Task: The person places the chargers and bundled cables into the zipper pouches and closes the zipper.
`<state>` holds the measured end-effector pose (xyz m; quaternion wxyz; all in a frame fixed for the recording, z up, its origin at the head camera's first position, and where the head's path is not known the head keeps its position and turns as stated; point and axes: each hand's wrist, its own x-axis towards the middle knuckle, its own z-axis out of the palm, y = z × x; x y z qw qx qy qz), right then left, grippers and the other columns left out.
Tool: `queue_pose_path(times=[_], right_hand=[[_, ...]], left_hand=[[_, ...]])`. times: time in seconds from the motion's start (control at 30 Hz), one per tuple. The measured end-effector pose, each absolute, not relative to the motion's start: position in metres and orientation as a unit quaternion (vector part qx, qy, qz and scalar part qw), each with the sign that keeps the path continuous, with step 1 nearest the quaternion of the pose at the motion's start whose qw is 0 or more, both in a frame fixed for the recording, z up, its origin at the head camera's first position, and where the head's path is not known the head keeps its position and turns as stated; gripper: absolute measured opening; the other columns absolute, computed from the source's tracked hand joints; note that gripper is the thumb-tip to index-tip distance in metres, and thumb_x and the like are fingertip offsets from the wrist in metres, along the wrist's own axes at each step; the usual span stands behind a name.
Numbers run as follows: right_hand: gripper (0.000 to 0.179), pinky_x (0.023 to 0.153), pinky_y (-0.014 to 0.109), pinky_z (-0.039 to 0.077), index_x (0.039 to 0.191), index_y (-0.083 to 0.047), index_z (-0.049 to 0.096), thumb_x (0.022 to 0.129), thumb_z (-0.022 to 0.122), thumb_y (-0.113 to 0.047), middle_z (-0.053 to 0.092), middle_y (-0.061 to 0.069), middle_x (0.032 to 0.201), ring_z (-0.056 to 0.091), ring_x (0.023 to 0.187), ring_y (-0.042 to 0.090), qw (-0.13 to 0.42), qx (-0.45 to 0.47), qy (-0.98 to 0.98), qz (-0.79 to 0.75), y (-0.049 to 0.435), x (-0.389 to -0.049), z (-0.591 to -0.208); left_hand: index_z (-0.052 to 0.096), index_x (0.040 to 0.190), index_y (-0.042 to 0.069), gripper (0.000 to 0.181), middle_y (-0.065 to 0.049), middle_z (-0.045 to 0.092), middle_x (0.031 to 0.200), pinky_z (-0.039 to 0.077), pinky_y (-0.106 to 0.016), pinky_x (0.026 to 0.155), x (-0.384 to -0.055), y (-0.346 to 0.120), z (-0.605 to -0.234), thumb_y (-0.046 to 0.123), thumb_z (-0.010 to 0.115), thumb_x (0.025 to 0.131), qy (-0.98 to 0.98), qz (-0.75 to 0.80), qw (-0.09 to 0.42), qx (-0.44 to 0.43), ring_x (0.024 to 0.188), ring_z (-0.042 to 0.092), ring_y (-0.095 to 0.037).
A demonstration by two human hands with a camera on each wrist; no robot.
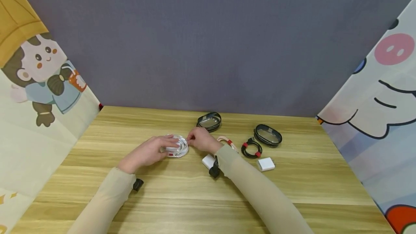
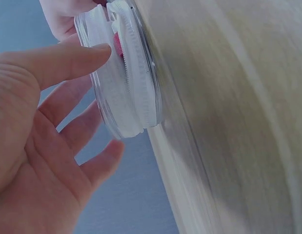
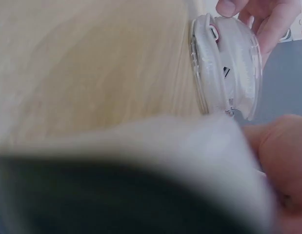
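A clear-topped oval zip case with white trim [image 1: 184, 148] lies on the table, a coiled white cable and a red tie inside. Straight fingers of my left hand [image 1: 148, 153] rest across its left part, the thumb beside its near side in the left wrist view. My right hand [image 1: 202, 141] has curled fingers pinching the case's right end; its fingertips are hidden. Seen from the right wrist, the case [image 3: 241, 63] has a gap along its side, with a small dark-and-metal end showing there. A blurred sleeve [image 3: 141, 146] covers much of that view.
Two black-rimmed clear cases [image 1: 209, 122] [image 1: 268, 135] lie behind and to the right. A coiled black cable [image 1: 251, 149] with red ties, a pink cable [image 1: 231, 143], and two white charger plugs [image 1: 266, 164] [image 1: 208, 161] sit right of the white case. A grey panel [image 1: 208, 46] stands behind.
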<state>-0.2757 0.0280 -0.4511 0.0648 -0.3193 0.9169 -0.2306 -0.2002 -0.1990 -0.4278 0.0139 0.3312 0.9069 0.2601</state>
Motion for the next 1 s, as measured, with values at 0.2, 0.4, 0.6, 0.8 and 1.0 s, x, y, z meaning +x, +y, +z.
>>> queue_pose_path(times=[0.2,0.4,0.6,0.8,1.0], right_hand=[[0.012,0.082,0.028,0.049,0.089,-0.015,0.067,0.099,0.061,-0.015,0.063,-0.004,0.088,0.058,0.086,0.013,0.076,-0.333,0.921,-0.186,0.027,-0.275,-0.444],[0.011,0.081,0.028,0.051,0.096,-0.012,0.069,0.100,0.059,-0.015,0.068,-0.001,0.091,0.062,0.086,0.014,0.081,-0.332,0.925,-0.164,0.025,-0.276,-0.436],[0.011,0.087,0.028,0.051,0.098,-0.015,0.077,0.094,0.067,-0.014,0.073,-0.004,0.094,0.065,0.094,0.014,0.080,-0.336,0.926,-0.154,0.023,-0.279,-0.435],[0.007,0.083,0.028,0.050,0.091,-0.017,0.077,0.093,0.070,-0.016,0.071,-0.008,0.087,0.063,0.086,0.012,0.075,-0.347,0.922,-0.155,0.023,-0.281,-0.431],[0.008,0.084,0.028,0.051,0.091,-0.015,0.077,0.094,0.069,-0.014,0.072,-0.005,0.088,0.064,0.086,0.013,0.072,-0.355,0.918,-0.163,0.026,-0.282,-0.429]], left_hand=[[0.071,0.123,0.009,0.043,-0.014,0.060,0.136,0.039,-0.053,0.108,-0.202,-0.199,-0.426,-0.004,0.075,0.083,0.903,0.251,0.006,0.348,0.130,0.052,-0.035],[0.071,0.123,0.008,0.043,-0.013,0.061,0.135,0.043,-0.051,0.106,-0.202,-0.198,-0.426,-0.004,0.075,0.082,0.904,0.237,-0.001,0.357,0.125,0.056,-0.033],[0.072,0.122,0.009,0.044,-0.012,0.062,0.133,0.045,-0.050,0.104,-0.202,-0.199,-0.426,-0.002,0.078,0.080,0.906,0.215,-0.014,0.364,0.124,0.057,-0.032],[0.071,0.125,0.013,0.051,-0.010,0.062,0.135,0.038,-0.058,0.106,-0.204,-0.200,-0.429,0.004,0.084,0.076,0.909,0.167,-0.042,0.379,0.124,0.055,-0.032],[0.069,0.128,0.013,0.056,-0.010,0.056,0.142,0.034,-0.059,0.109,-0.207,-0.200,-0.431,0.008,0.087,0.075,0.898,0.130,-0.056,0.417,0.134,0.046,-0.035]])
